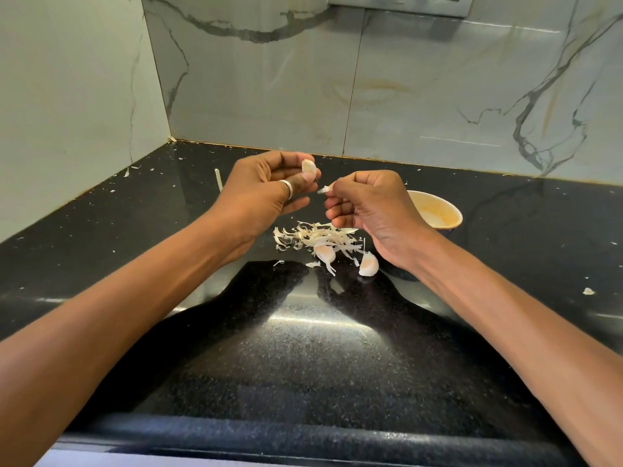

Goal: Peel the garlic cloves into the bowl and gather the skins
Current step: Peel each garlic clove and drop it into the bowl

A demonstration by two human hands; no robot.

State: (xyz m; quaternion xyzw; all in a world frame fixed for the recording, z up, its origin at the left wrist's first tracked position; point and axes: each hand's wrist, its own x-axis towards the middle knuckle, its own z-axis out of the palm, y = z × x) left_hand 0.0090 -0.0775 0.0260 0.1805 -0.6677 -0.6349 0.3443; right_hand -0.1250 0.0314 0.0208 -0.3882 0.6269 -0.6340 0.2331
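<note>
I have both hands raised over the black counter [303, 348], close together but not touching. The left hand [266, 190] holds a clove [309, 168] up at its fingertips, thumb on one side and curled fingers on the other; a ring [286, 187] sits on that hand. The right hand [374, 210] is just beside it, thumb and forefinger pinched tight on a scrap of skin [324, 189], the other fingers curled in under the palm. The scrap hangs clear of the clove, with a small gap between them.

Below the hands I see a pile of skins [313, 237] lying on the counter, loose and spread out. At its near edge lies a second clove [325, 253], tangled in the strips, and a third clove [368, 264] lies just to the right of the pile, beside the right wrist. The bowl [445, 210] stands on the counter behind the right hand, which covers its left part. What I can see of its inside is cream with an orange tint, and I cannot tell whether any cloves are in it.

Small flecks of skin are scattered across the counter, with a larger piece [588, 291] far to the right and a pale strip [219, 180] behind the left hand. A marbled wall [404, 96] closes the counter at the back and on the left
</note>
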